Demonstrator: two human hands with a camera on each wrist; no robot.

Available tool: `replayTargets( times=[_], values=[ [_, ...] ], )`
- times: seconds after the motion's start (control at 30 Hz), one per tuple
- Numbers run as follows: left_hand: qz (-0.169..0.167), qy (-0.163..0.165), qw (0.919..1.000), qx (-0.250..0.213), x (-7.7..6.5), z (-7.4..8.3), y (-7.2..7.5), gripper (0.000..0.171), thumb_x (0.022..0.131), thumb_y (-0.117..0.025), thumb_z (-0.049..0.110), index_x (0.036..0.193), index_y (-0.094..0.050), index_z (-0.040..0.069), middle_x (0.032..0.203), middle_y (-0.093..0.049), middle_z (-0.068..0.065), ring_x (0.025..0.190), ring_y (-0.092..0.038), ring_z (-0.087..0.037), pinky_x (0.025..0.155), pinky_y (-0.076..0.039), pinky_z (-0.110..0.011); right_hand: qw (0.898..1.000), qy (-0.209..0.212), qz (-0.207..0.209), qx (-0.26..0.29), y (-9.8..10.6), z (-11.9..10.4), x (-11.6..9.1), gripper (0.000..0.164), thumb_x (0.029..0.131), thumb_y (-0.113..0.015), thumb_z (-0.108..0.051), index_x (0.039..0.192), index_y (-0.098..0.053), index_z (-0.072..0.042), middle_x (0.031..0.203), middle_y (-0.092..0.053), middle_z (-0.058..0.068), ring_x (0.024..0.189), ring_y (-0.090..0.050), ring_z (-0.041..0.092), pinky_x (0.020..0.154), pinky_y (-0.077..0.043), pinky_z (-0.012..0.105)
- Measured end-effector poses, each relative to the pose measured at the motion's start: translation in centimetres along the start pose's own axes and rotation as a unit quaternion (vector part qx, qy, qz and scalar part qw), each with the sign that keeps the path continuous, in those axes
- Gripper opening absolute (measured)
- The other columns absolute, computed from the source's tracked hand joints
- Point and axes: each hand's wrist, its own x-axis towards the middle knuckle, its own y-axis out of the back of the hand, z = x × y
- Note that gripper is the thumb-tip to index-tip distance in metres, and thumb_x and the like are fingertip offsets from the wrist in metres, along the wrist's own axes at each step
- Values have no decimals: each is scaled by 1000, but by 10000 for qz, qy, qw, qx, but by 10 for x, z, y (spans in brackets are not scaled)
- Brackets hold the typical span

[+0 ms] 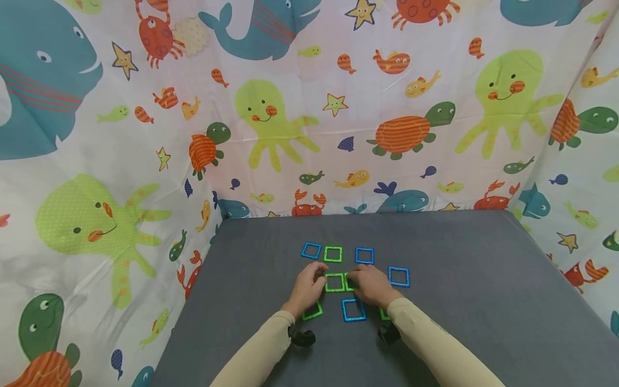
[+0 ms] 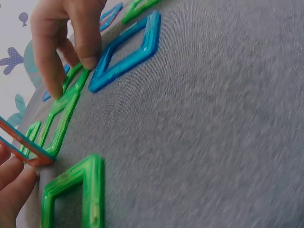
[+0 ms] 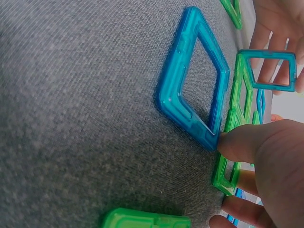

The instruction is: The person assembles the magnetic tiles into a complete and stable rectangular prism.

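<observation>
Magnetic building tiles, blue and green square frames, lie on the grey table. My left hand (image 1: 308, 286) pinches a blue tile (image 3: 271, 87), which stands upright at the left edge of a green tile (image 1: 335, 282). In the head view that blue tile is hard to make out; in the left wrist view its edge looks partly orange. Joined to the green tile on the right is a second green tile (image 3: 220, 173). My right hand (image 1: 371, 285) grips this one, thumb on the near side and fingers beyond, covering much of it.
Behind the hands lie two blue tiles (image 1: 365, 255) and a green tile (image 1: 333, 254). Another blue tile (image 1: 398, 276) is right of my right hand. Nearer me are a blue tile (image 1: 354, 310) and two green tiles (image 1: 312, 312), partly covered by the arms. A patterned curtain (image 1: 290, 177) surrounds the table.
</observation>
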Motion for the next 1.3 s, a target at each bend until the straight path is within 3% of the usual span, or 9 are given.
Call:
replayTargets(
  times=[0.2, 0.4, 0.63, 1.0, 1.3],
  values=[
    [392, 244, 9983, -368, -4, 4, -8, 31, 99, -50, 7, 126, -64, 5, 127, -65, -9, 122, -65, -27, 102, -53, -48, 10000, 47, 42, -28, 1, -2, -1, 37, 80, -73, 1, 115, -76, -8, 113, -70, 15, 103, -65, 37, 89, -55, 52],
    [823, 610, 9916, -791, -7, 12, -17, 33, 99, -49, 6, 127, -66, 5, 128, -65, -9, 123, -63, -28, 102, -51, -49, 10000, -14, -10, -43, 4, -3, -1, 36, 81, -74, -1, 116, -76, -8, 115, -70, 14, 105, -64, 36, 91, -55, 52],
    [1121, 716, 9838, -1202, -12, 8, -26, 34, 101, -50, 7, 132, -65, 8, 131, -64, -8, 126, -62, -28, 104, -51, -50, 10000, -37, -39, -72, 4, -4, -1, 35, 82, -75, -2, 116, -76, -9, 115, -70, 14, 105, -65, 35, 91, -55, 51],
    [1334, 460, 9845, -1046, -17, 4, -31, 35, 104, -51, 11, 137, -63, 9, 132, -63, -11, 123, -63, -27, 100, -54, -42, 10000, -20, -45, -66, 1, -1, 0, 36, 82, -75, -3, 117, -75, -9, 116, -69, 14, 106, -64, 36, 93, -54, 52],
    [1493, 441, 9840, -872, -17, 2, -35, 36, 103, -52, 10, 136, -65, 10, 131, -64, -9, 121, -64, -25, 99, -55, -42, 9999, -10, -87, -81, 1, -1, -1, 34, 83, -75, -4, 117, -76, -8, 114, -69, 14, 104, -65, 35, 91, -55, 52]
  ],
)
